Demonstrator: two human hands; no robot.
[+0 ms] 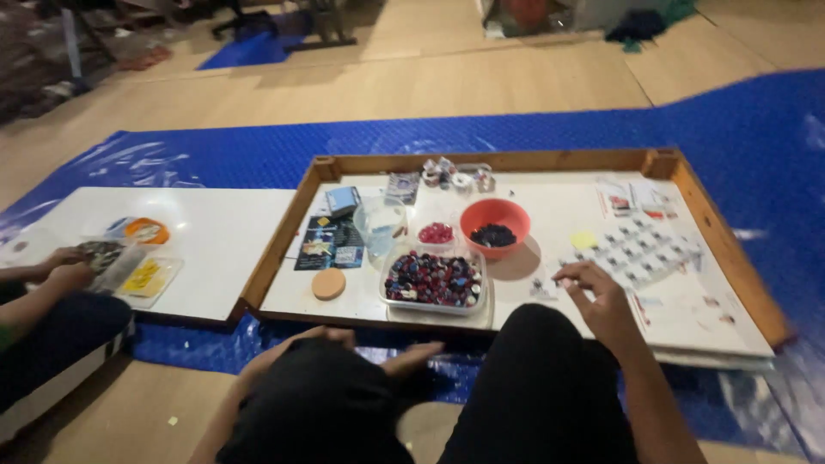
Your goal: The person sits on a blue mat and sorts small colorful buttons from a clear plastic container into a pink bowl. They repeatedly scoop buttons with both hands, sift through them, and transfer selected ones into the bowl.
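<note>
- Pale wooden flooring (481, 86) runs across the room, with a shiny blue plastic sheet (215, 155) spread over it under the work surfaces.
- On the sheet lies a shallow white board with a raised wooden frame (687, 185), and just to its left a flat white panel (223, 232) butts against it.
- The person sits at the near edge, both knees in dark trousers filling the bottom of the view.
- The right hand (597, 296) rests on the board with fingers spread and slightly bent, fingertips touching the white surface just beside a printed sheet of small square pictures (640, 249); it holds nothing that shows.
- The left hand (344, 348) lies loosely open over the left knee, at the frame's near edge, empty as far as can be seen.
- A clear rectangular plastic tub of red, blue and dark round pieces (434, 281) sits between the two hands, near the front edge.
- Behind it stand a round orange bowl of dark pieces (494, 225), a small clear cup of red pieces (436, 233) and a clear plastic jug (380, 225).
- A round cork disc (328, 283) lies left of the tub, by dark printed cards (331, 243).
- At far left, another person's hands (69, 266) rest by clear packets on the panel.
</note>
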